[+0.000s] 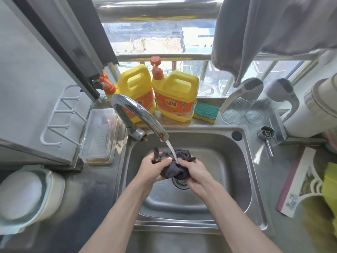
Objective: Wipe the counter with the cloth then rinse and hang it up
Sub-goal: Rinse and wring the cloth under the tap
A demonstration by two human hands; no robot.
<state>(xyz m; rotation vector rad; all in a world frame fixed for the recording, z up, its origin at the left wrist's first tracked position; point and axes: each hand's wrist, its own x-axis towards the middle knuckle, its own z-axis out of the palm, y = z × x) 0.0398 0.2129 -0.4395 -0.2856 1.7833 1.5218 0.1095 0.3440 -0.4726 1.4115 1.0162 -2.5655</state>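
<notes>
A dark, wet cloth (175,166) is bunched between both my hands over the steel sink (235,165). My left hand (152,168) grips its left side, thumb on top. My right hand (195,173) grips its right side, fingers curled round the fabric. Water runs from the curved chrome tap (138,115) onto the cloth between my hands. The drain (179,182) lies just below, partly hidden by the cloth.
Two yellow detergent jugs (175,95) and a green-and-yellow sponge (206,112) stand on the sill behind the sink. A grey towel (255,33) hangs at top right. A white hook rack (60,117) is on the left wall, a clear box (98,134) beside the tap.
</notes>
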